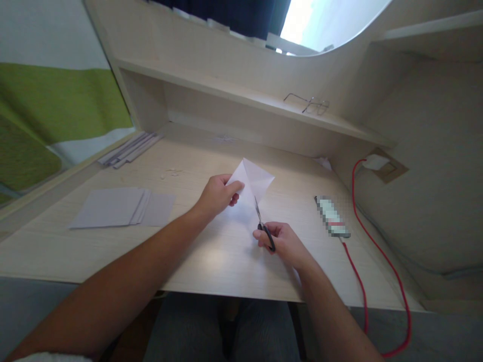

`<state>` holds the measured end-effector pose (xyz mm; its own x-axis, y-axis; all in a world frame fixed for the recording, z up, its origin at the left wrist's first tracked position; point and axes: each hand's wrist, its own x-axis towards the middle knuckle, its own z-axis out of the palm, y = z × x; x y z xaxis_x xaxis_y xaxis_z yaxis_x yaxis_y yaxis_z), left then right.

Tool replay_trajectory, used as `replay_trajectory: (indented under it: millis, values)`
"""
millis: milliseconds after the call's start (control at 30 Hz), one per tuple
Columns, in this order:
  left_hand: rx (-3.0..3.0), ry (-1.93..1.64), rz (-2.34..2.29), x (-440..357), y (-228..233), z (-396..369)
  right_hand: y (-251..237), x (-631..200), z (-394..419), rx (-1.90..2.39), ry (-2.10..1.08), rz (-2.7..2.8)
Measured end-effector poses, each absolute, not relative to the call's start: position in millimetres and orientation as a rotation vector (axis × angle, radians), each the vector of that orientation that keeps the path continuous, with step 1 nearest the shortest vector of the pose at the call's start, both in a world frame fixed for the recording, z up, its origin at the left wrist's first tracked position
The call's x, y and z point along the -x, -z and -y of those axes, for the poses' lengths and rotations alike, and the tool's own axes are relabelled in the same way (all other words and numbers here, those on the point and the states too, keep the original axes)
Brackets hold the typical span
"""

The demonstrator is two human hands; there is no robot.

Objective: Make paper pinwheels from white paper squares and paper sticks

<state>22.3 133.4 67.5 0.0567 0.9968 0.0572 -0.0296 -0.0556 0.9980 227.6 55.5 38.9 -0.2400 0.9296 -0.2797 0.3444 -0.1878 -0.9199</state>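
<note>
Near the middle of the desk, my left hand (pixel 222 192) pinches a white sheet of paper (pixel 261 177) by its left side, thumb on top. A crease runs down from the paper's top corner, and the sheet is held up at an angle. My right hand (pixel 281 240) grips a pair of scissors (pixel 267 236) with black handles, fingers in the loops. The blades point up and away from me and meet the paper's lower edge. Whether the blades have cut into the sheet I cannot tell.
Stacked white paper (pixel 109 207) lies at the left, with folded paper strips (pixel 130 150) behind it. A phone (pixel 332 216) with a red cable (pixel 385 251) is at the right. Paper scraps (pixel 173 173) lie on the desk (pixel 211 266). Eyeglasses (pixel 311 103) rest on the shelf (pixel 241 93).
</note>
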Motion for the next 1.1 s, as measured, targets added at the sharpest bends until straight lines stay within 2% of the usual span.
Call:
replay_trajectory:
  millis: [1100]
  values:
    - [-1.204,-1.202,-1.075,-25.2,-64.9,-132.4,-33.6,-229.1,-58.2,1.49,-1.422,1.59]
